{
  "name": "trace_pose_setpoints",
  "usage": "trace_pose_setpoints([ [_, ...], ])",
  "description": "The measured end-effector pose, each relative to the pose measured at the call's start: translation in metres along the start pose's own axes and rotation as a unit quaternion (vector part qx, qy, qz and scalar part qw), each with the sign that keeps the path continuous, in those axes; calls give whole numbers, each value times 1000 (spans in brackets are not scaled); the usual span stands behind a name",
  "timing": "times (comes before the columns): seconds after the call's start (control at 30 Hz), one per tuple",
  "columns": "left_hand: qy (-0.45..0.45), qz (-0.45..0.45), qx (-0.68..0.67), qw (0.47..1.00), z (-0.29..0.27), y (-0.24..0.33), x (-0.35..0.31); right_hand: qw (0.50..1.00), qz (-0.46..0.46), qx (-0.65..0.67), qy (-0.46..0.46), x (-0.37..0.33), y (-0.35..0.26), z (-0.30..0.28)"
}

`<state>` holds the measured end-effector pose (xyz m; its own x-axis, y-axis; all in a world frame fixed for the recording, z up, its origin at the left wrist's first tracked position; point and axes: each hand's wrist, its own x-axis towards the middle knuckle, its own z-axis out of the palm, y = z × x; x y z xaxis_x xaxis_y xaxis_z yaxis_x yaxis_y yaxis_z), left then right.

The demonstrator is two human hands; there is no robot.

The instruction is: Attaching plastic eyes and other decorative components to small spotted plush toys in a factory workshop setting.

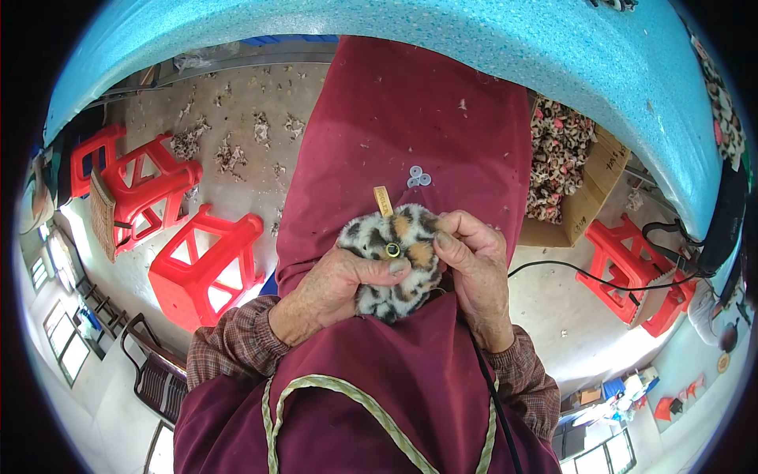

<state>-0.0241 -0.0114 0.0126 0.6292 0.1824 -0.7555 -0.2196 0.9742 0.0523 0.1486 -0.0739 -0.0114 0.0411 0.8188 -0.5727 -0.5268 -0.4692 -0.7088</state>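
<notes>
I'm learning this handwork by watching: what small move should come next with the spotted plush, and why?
Probably free the right hand from the plush and pick up one clear disc: the left hand also grips the plush, near its ringed eye, and three discs lie loose on the red cloth.

Centre: plush piece, white fur, black and tan blotches; eye ringed yellow-green, dark in the middle; tag, tan. 12 o'clock: worktop, turquoise, speckled. 9 and 3 o'clock: stools, plain red. Toward 2: cardboard box, brown. 6: apron, maroon, pale yellow-green trim. 7 and 5: sleeves, brown check.
</notes>
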Motion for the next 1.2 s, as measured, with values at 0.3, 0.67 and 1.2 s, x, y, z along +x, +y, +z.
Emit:
trace_pose_setpoints([
  [0.3, 30, -5, 11, 999, 2, 6, 3, 1000, 24, -13, 1, 4, -4, 0],
  [0.67, 35, 119, 8, 992, -19, 16, -8, 927, -220, -285, 104, 5, -134, -26],
  [1.2, 74, 147, 3, 986, -17, 23, 6, 754, -395, -502, 155, 132, -280, -74],
])
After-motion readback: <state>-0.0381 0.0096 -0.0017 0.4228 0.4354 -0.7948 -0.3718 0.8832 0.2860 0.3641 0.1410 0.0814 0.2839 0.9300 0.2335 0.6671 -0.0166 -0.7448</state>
